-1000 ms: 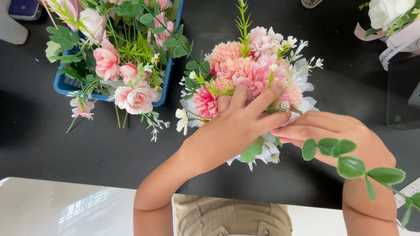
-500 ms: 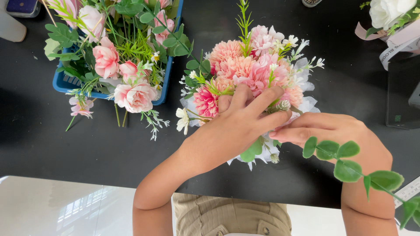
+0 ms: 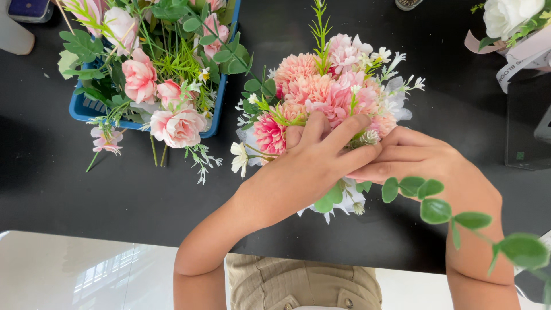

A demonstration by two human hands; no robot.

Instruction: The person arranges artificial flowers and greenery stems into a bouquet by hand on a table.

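Hands meet at the centre of the view, both on the pink bouquet (image 3: 330,100). The left hand (image 3: 310,169) lies over the lower part of the bouquet, its fingers (image 3: 344,129) stretched and half curled around the stems, so it grips the bunch from the 7 o'clock side. The right hand (image 3: 422,161) comes from 4 o'clock and touches the bouquet with closed fingers, just under the left fingertips; what exactly it pinches I cannot tell. A green leaf sprig (image 3: 453,215) crosses over the right wrist toward 4 o'clock. The bouquet rests above the black table (image 3: 115,195). At 10 o'clock stands a blue basket (image 3: 80,109) full of pink roses (image 3: 175,126) and greenery. At 2 o'clock, well apart, lies a white rose (image 3: 505,17) with a pale ribbon (image 3: 516,60).
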